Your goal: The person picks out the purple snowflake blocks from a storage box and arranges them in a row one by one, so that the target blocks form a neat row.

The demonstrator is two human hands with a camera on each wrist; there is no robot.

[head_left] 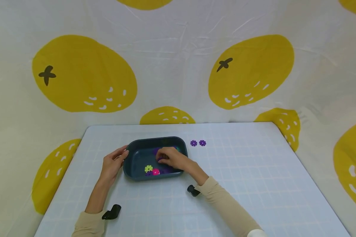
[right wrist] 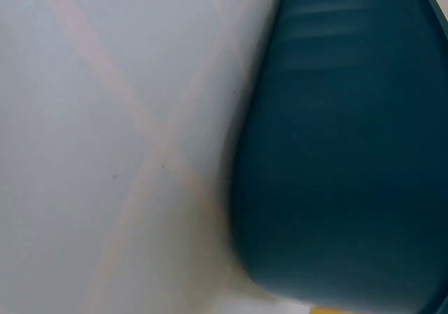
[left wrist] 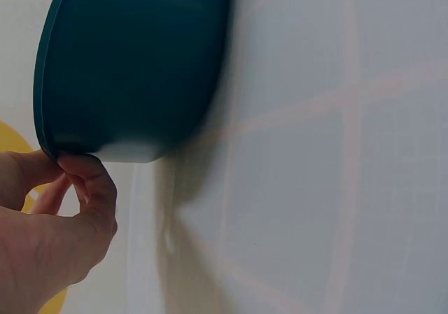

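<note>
A dark teal plastic tub [head_left: 135,163] stands on the table. My left hand [head_left: 111,166] pinches its left rim between thumb and fingers; the left wrist view shows the same grip on the tub's rim [left wrist: 43,97]. Inside the tub, toward the right, my right hand [head_left: 173,158] has curled fingers pinching a purple notched disc, mostly hidden by them. A yellow-green notched disc [head_left: 148,168] and a pink one [head_left: 156,171] lie near the tub's front wall, with purple discs around them. In the right wrist view only the tub's outer wall [right wrist: 343,160] shows, not the hand.
Two purple notched discs [head_left: 198,143] lie side by side on the table, just right of the tub's far corner. A pale checked cloth [head_left: 255,171] covers the table. Behind it hangs a white curtain [head_left: 172,65] printed with yellow fruit.
</note>
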